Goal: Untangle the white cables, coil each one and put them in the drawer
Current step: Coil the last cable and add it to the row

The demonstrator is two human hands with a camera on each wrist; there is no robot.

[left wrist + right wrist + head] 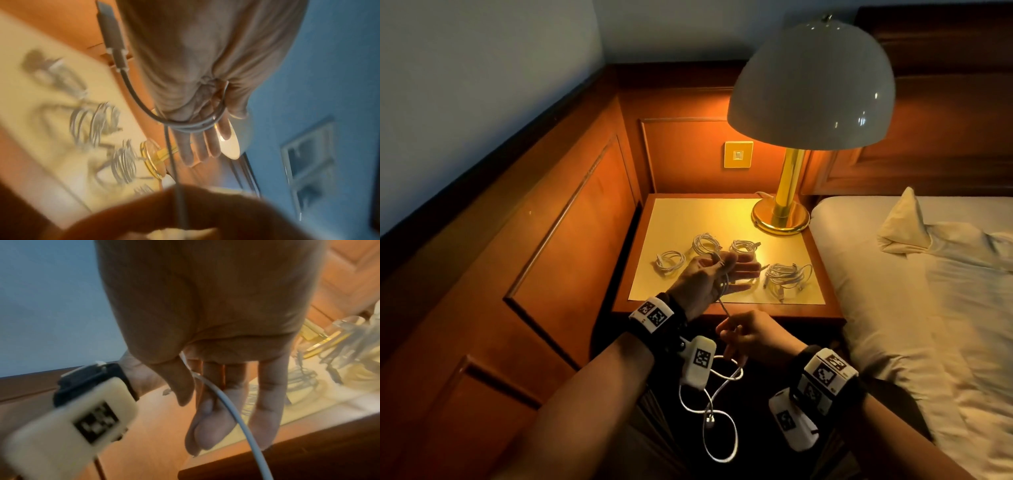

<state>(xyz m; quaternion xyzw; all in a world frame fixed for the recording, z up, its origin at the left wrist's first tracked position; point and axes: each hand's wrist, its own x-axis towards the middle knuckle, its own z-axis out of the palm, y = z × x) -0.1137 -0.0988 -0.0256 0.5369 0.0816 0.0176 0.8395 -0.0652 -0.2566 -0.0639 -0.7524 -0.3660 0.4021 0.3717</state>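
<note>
Dim room, warm glow from the lamp (811,85) — wrist views blurred, edges bowed.

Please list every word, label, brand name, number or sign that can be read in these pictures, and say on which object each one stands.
None: no word, brand or number can be read.
Wrist camera units and wrist bands: black-and-white square code markers only, no letters.
Wall plate: no print visible.
Lamp and white cables: no markings visible.
</note>
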